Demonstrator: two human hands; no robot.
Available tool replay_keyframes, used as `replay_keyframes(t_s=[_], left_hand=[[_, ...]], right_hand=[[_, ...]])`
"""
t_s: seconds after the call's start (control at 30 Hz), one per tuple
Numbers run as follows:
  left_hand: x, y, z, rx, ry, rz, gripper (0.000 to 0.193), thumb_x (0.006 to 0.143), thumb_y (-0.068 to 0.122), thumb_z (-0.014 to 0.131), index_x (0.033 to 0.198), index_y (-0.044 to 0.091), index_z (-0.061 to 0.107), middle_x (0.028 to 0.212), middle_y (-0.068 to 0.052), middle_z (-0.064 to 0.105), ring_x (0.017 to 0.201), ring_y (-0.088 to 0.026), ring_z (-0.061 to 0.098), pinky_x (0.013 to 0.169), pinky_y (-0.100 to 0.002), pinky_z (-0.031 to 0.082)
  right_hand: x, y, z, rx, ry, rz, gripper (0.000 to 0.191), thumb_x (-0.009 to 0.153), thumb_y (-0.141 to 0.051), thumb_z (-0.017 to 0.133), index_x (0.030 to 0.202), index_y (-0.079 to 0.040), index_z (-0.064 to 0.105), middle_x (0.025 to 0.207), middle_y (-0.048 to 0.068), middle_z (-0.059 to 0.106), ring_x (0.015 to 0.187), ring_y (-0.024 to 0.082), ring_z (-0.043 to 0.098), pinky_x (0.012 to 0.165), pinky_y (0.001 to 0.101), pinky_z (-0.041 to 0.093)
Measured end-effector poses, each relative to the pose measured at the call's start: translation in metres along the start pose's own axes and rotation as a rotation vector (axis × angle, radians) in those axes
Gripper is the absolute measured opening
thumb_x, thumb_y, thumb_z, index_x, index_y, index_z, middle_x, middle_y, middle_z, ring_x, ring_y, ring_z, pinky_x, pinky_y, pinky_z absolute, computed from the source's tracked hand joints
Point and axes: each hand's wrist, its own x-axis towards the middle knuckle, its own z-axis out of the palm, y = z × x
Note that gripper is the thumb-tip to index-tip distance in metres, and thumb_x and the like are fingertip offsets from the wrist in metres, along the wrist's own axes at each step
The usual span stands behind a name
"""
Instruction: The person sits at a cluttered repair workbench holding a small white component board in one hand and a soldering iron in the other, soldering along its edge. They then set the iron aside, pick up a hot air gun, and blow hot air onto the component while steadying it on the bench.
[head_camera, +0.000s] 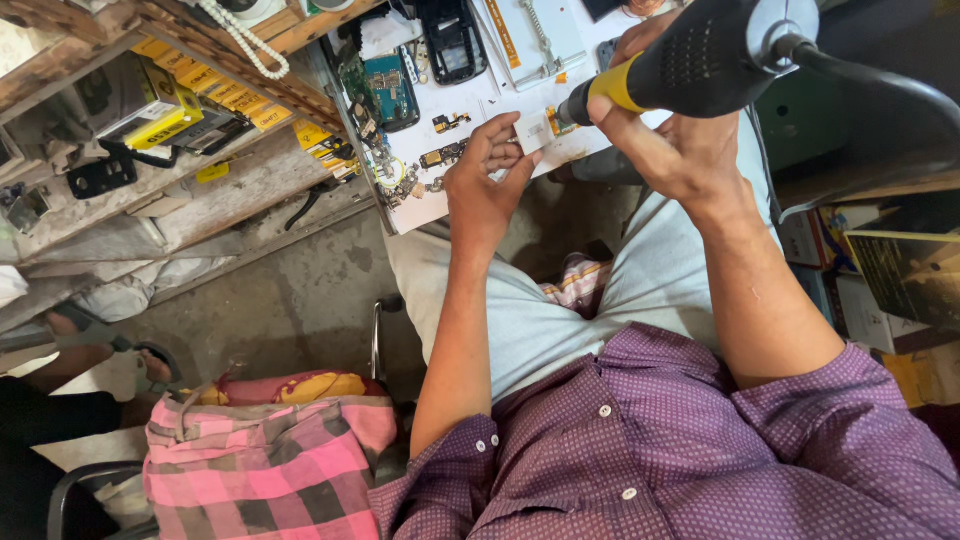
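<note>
Right hand (680, 150): wrapped round hot-air gun (700, 60), nozzle pointing left at white part (533, 131) pinched in left hand (485, 185), over counter (480, 100).

Soft, even daylight fills the scene, brightest on the white worktop (520, 95), which looks slightly washed out. Below the worktop, the floor falls into dim shade. Left of it, the shelves bend with wide-angle distortion. Focus is fairly sharp throughout.

Black-and-yellow hot-air tool (700, 65), purple dotted shirt (680, 440), pink checked cloth (270, 465), seemingly white worktop (470, 100).
</note>
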Motion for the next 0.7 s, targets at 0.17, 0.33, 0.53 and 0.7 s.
replay_keyframes(t_s=[0.17, 0.33, 0.53, 0.7], left_hand=[[0.0005, -0.0006, 0.0007, -0.001, 0.002, 0.004, 0.048, 0.088, 0.001, 0.081, 0.133, 0.004, 0.063, 0.114, -0.012, 0.076, 0.093, -0.011, 0.072, 0.086, -0.027, 0.063], [0.0007, -0.0008, 0.0009, -0.013, -0.003, 0.003, 0.048, 0.088, 0.0, 0.081, 0.133, 0.004, 0.063, 0.115, -0.012, 0.076, 0.093, -0.012, 0.072, 0.086, -0.027, 0.063], [0.0004, -0.0015, 0.0006, -0.008, 0.0, 0.001, 0.048, 0.088, 0.0, 0.081, 0.133, 0.004, 0.063, 0.114, -0.012, 0.076, 0.093, -0.012, 0.073, 0.086, -0.027, 0.063], [0.0006, -0.0008, 0.0005, -0.006, 0.0, -0.003, 0.048, 0.088, 0.001, 0.081, 0.133, 0.004, 0.063, 0.114, -0.012, 0.076, 0.093, -0.012, 0.072, 0.086, -0.027, 0.063]], right_hand=[[-0.0007, 0.001, 0.0007, 0.023, 0.007, 0.01, 0.033, 0.102, 0.002, 0.081, 0.118, 0.001, 0.053, 0.115, 0.012, 0.058, 0.109, 0.023, 0.062, 0.099, 0.0331, 0.051], [-0.0015, 0.002, -0.0003, 0.017, 0.002, 0.005, 0.033, 0.102, 0.003, 0.081, 0.118, 0.001, 0.052, 0.114, 0.013, 0.058, 0.108, 0.022, 0.061, 0.098, 0.0328, 0.051], [-0.0029, 0.0026, 0.0018, 0.036, 0.002, 0.015, 0.033, 0.103, 0.003, 0.08, 0.12, 0.001, 0.052, 0.115, 0.013, 0.057, 0.11, 0.022, 0.061, 0.1, 0.033, 0.051], [-0.0026, 0.0029, 0.0016, 0.035, 0.0, 0.005, 0.033, 0.103, 0.004, 0.081, 0.119, 0.002, 0.052, 0.115, 0.013, 0.057, 0.11, 0.023, 0.061, 0.1, 0.0333, 0.051]])
